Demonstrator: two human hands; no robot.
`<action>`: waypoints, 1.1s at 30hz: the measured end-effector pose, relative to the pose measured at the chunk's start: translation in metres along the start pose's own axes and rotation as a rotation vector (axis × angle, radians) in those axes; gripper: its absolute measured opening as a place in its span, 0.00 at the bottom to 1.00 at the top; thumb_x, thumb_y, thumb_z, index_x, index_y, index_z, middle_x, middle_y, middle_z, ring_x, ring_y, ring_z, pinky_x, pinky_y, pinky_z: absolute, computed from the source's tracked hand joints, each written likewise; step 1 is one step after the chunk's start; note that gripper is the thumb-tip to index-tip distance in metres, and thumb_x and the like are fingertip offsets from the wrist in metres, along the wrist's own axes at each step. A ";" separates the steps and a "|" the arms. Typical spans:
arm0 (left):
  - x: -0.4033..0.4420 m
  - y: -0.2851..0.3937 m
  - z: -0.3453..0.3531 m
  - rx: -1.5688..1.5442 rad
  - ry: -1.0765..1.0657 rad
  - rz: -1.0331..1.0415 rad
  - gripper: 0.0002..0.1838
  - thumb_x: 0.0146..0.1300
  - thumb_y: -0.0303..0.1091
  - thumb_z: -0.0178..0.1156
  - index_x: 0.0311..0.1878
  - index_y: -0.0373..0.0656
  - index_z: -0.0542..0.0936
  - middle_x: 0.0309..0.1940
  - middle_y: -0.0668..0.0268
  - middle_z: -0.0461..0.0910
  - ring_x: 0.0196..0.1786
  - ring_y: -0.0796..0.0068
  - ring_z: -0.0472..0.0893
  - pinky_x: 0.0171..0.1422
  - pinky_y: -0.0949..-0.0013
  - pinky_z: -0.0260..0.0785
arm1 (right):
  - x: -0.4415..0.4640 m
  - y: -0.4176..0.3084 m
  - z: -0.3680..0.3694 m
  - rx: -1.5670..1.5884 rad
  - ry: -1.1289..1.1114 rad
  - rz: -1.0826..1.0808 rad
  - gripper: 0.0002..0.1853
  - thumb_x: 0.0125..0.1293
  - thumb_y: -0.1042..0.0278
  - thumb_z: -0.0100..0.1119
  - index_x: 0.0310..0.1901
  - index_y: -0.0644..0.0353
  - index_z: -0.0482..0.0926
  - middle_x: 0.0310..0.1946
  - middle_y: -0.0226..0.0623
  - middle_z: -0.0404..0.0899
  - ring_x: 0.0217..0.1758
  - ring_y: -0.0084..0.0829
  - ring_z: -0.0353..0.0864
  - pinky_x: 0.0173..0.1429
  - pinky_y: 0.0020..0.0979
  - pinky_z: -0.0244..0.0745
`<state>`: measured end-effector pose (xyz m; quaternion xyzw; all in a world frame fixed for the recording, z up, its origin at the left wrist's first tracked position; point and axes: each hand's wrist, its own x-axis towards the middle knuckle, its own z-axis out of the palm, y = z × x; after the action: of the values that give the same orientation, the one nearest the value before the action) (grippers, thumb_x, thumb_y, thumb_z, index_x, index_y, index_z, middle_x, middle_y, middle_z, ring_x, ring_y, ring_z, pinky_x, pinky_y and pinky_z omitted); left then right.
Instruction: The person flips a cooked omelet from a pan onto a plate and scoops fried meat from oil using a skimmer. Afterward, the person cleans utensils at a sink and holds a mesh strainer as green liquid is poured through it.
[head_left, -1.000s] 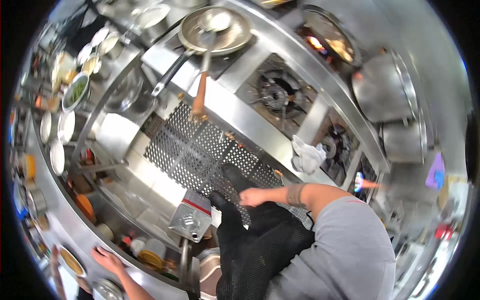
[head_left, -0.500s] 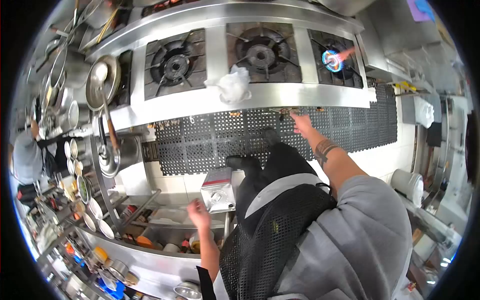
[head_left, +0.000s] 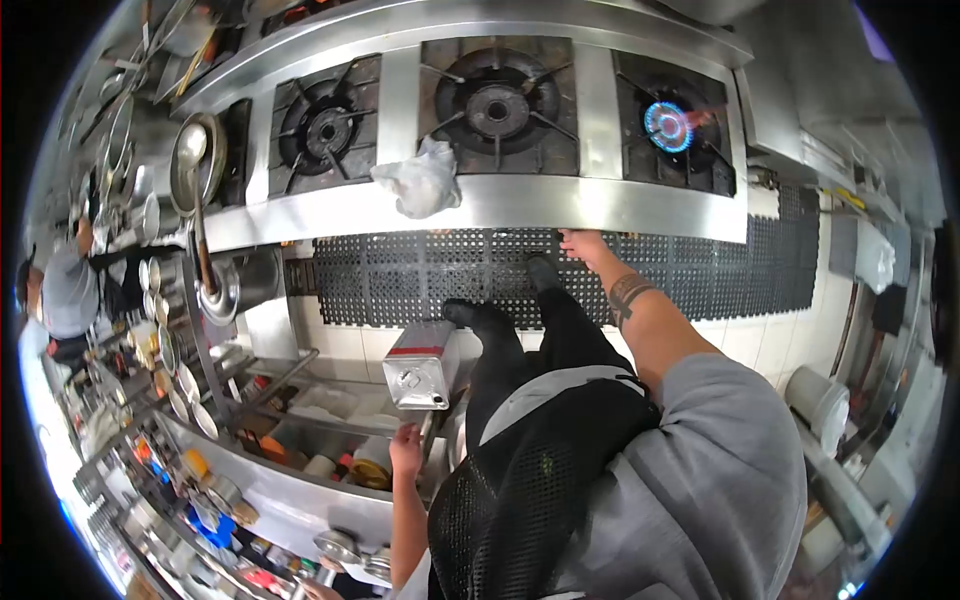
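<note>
My right hand (head_left: 580, 245) reaches to the front edge of the stove (head_left: 665, 208), its fingers drawn together at the underside. What the fingertips touch there is partly hidden by the edge. Low at my left side, my left hand (head_left: 406, 447) hangs with curled fingers and nothing visible in it, close to a square metal tin (head_left: 418, 385) with a red band. On the right burner (head_left: 668, 127) a blue flame burns with an orange tip. A crumpled whitish cloth (head_left: 420, 182) lies on the stove's front ledge, left of the middle burner (head_left: 497, 110).
A wok (head_left: 211, 160) with a ladle (head_left: 193, 148) sits at the stove's left end. Black perforated mats (head_left: 400, 275) cover the floor. Behind my left hand runs a counter with containers. Another person (head_left: 68, 285) stands at far left. A white bucket (head_left: 817, 395) is at right.
My view has shifted slightly. My right hand has moved in against the stove's edge, and its fingers have drawn together. My left hand has dropped lower beside the tin. The flame's orange tip has shrunk.
</note>
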<state>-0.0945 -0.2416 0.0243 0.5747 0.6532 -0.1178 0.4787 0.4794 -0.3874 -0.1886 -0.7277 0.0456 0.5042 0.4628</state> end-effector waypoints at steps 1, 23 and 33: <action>-0.006 -0.003 0.000 -0.035 0.014 -0.012 0.14 0.71 0.35 0.59 0.52 0.34 0.82 0.34 0.62 0.85 0.37 0.74 0.84 0.45 0.69 0.76 | 0.008 0.011 -0.007 0.082 -0.086 -0.046 0.25 0.74 0.46 0.54 0.57 0.61 0.77 0.54 0.40 0.80 0.47 0.31 0.83 0.42 0.37 0.81; 0.003 -0.051 -0.059 -0.038 -0.065 -0.139 0.14 0.72 0.34 0.59 0.52 0.33 0.81 0.37 0.60 0.85 0.37 0.73 0.84 0.42 0.69 0.76 | -0.033 -0.025 0.073 0.646 0.267 0.118 0.28 0.80 0.55 0.38 0.74 0.60 0.55 0.62 0.52 0.72 0.56 0.43 0.80 0.52 0.52 0.84; 0.060 -0.023 -0.084 -0.189 -0.176 -0.033 0.14 0.72 0.33 0.58 0.55 0.36 0.80 0.36 0.68 0.83 0.37 0.79 0.81 0.40 0.74 0.71 | -0.010 0.001 0.057 0.442 0.410 0.068 0.27 0.76 0.56 0.53 0.72 0.52 0.60 0.61 0.39 0.73 0.53 0.35 0.79 0.45 0.46 0.85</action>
<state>-0.1487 -0.1511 0.0123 0.5038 0.6262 -0.1134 0.5841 0.4344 -0.3511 -0.1849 -0.6941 0.2711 0.3397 0.5738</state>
